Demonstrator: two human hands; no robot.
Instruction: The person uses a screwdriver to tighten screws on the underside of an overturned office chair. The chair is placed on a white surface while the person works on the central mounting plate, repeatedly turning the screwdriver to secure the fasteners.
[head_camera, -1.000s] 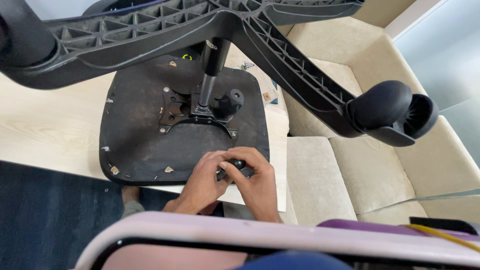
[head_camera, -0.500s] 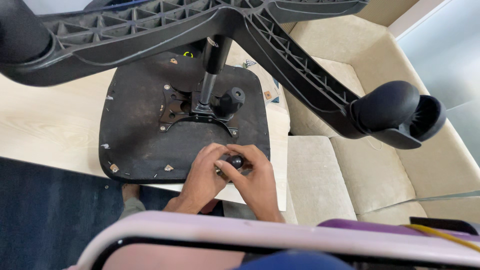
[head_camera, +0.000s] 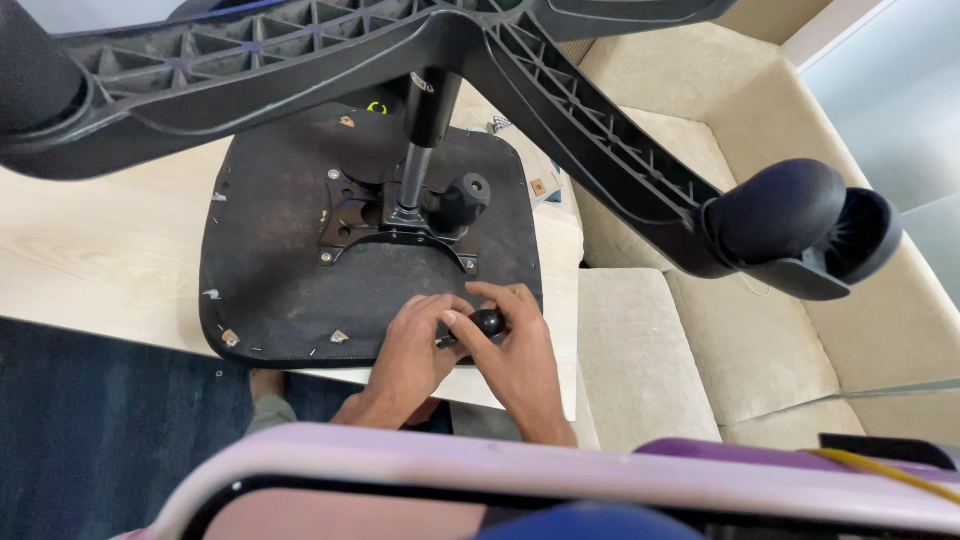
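Observation:
An office chair lies upside down on a pale wooden table. Its black seat underside (head_camera: 280, 290) faces up, with a metal mechanism plate (head_camera: 350, 215) and the gas column (head_camera: 420, 150) rising toward me. My left hand (head_camera: 410, 355) and my right hand (head_camera: 515, 355) meet at the seat's near edge. Both grip a small black round knob (head_camera: 489, 321) on a short lever. The left fingers wrap the lever, and the right fingers pinch the knob.
The black star base (head_camera: 560, 110) spreads overhead, with a caster wheel (head_camera: 790, 225) at the right. A beige sofa (head_camera: 700, 350) stands right of the table (head_camera: 90, 260). Dark blue carpet (head_camera: 100, 430) lies below. A pale rounded rim with a purple strip (head_camera: 500, 470) crosses the bottom.
The view has shifted slightly. My right fingers have moved over the black knob, which now shows between both hands.

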